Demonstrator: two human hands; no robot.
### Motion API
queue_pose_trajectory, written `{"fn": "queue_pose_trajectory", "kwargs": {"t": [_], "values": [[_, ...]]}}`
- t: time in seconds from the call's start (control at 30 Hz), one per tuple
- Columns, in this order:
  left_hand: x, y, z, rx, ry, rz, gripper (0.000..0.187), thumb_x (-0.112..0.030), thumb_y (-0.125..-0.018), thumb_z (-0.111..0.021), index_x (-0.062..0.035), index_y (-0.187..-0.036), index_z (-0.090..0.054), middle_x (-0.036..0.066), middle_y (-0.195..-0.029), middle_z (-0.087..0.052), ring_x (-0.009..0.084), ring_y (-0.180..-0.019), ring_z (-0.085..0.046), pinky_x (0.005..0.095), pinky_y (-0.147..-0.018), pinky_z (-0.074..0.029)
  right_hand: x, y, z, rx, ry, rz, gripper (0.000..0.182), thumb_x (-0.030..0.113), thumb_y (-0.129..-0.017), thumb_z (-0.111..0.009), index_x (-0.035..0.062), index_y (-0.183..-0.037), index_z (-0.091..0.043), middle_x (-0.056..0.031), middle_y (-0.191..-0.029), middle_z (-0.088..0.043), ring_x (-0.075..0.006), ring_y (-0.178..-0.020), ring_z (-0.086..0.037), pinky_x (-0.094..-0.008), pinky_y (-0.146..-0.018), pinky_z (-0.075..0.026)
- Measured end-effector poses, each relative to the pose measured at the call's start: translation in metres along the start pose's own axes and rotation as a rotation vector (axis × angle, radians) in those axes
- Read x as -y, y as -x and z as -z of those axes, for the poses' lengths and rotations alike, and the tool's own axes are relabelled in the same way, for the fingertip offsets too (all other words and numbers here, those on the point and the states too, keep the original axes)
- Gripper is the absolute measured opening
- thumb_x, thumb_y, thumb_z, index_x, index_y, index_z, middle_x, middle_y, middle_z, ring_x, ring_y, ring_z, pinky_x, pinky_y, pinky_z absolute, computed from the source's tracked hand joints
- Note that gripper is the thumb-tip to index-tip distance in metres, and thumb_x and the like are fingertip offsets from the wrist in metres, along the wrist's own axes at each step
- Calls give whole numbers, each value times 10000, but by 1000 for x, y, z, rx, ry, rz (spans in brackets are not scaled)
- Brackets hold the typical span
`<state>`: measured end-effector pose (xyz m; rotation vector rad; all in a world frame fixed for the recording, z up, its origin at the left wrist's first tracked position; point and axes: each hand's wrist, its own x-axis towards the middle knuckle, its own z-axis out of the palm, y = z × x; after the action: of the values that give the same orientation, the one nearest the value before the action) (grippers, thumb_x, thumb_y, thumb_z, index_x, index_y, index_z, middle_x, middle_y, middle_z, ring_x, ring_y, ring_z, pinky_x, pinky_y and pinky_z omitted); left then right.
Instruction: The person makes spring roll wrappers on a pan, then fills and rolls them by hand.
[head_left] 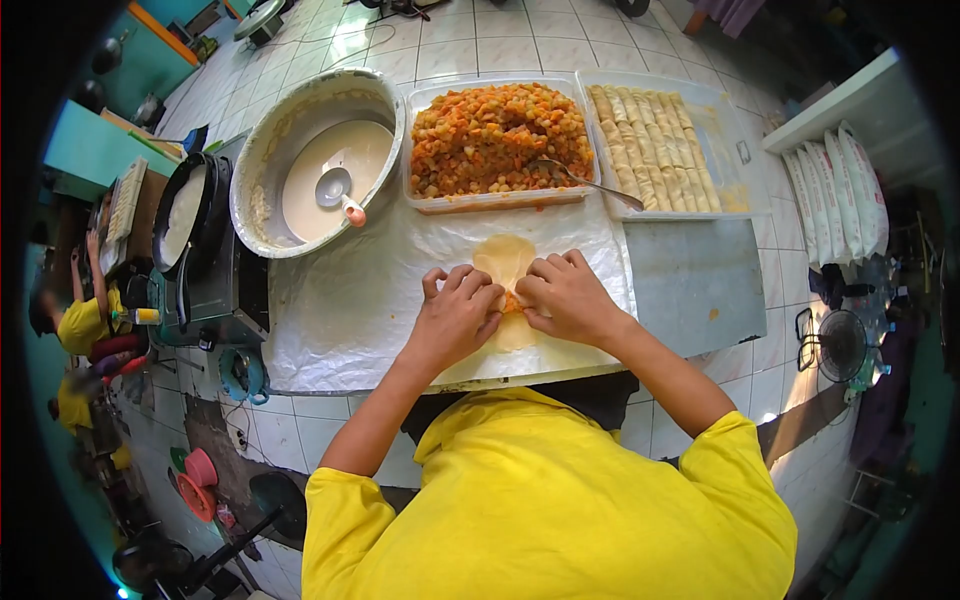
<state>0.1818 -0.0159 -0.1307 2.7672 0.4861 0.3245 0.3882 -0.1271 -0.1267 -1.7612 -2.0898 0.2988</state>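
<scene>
A thin round wrapper [505, 257] lies on the white sheet in front of me, with a little orange vegetable filling [512, 302] at its middle. My left hand [458, 312] pinches the wrapper's left side beside the filling, fingers curled. On the opposite side my right hand [570, 300] grips the wrapper in the same way, so the filling shows between the two hands. Beyond them stands a clear tub [500, 205] heaped with diced vegetable filling, a metal spoon [590, 183] resting in it. Rows of finished rolls [655, 150] fill much of a plastic tray [738, 160] to its right.
A large pot [250, 190] of pale batter with a ladle [333, 187] stands left of the tub. Further left, a black pan [185, 215] sits on a stove. White packets [840, 190] lean at the right. People in yellow shirts [85, 325] are at the far left.
</scene>
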Motion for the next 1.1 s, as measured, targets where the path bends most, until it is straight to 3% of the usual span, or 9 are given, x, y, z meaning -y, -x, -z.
{"fn": "queue_pose_trajectory", "kwargs": {"t": [0.3,0.4,0.47,0.63,0.77,0.83,0.9,0.97,1.1], "values": [[-15,-6,-10,-9,1,128,385,-198,-770,-743,-129,-1128,-620,41,-1150,-576,221,-1220,-488,450,-1023,-238,11,-5,-12,-74,126,9,265,178,-766,-721,117,-1001,-614,-69,-994,-589,-236,-948,-575,-387,-864,-404],[-21,6,-11,-112,-38,120,417,-209,-782,-766,-117,-1154,-603,57,-1160,-573,234,-1211,-492,437,-1011,-254,14,3,-5,-137,42,49,253,153,-777,-718,117,-1001,-606,-65,-995,-582,-238,-949,-571,-376,-858,-411],[-20,24,-7,-205,42,84,401,-228,-795,-792,-107,-1133,-614,56,-1158,-579,239,-1201,-498,415,-998,-273,12,16,6,-172,-44,66,256,129,-783,-719,114,-1011,-605,-63,-1006,-584,-241,-952,-573,-373,-854,-420],[-21,57,-2,-75,104,111,263,-198,-841,-772,-176,-1094,-707,7,-1093,-614,221,-1146,-531,400,-977,-288,6,53,1,7,-179,19,191,124,-838,-760,114,-1015,-690,-81,-1021,-620,-250,-923,-598,-387,-842,-461],[-12,45,-15,-144,135,111,168,-211,-855,-765,-150,-1008,-731,17,-1085,-615,211,-1135,-527,396,-960,-302,8,38,-4,-101,-232,35,103,138,-862,-740,113,-952,-697,-82,-938,-608,-266,-906,-607,-389,-817,-469],[-10,33,-17,-193,180,122,146,-215,-861,-763,-139,-983,-736,24,-1077,-614,210,-1122,-526,394,-954,-307,6,24,-2,-213,-465,-140,87,139,-875,-734,78,-924,-697,-95,-919,-613,-292,-860,-616,-397,-778,-487],[-6,18,-18,-301,265,351,132,-210,-869,-761,-118,-962,-739,36,-1040,-613,220,-1076,-533,394,-940,-318,0,15,1,-207,-449,-182,117,121,-882,-740,50,-967,-700,-111,-938,-605,-283,-871,-619,-366,-768,-506],[2,8,-24,-288,287,370,144,-220,-870,-759,-107,-956,-743,43,-1015,-614,239,-1050,-537,394,-950,-335,-8,5,-6,-204,-354,-215,113,107,-878,-736,48,-966,-698,-118,-926,-606,-278,-845,-629,-370,-763,-513],[4,-3,-28,-231,271,524,185,-258,-851,-770,-97,-940,-749,58,-989,-622,260,-1035,-540,395,-952,-382,-3,2,-5,-242,-550,-457,128,117,-874,-714,59,-986,-690,-107,-930,-624,-295,-868,-644,-403,-779,-514]]}}
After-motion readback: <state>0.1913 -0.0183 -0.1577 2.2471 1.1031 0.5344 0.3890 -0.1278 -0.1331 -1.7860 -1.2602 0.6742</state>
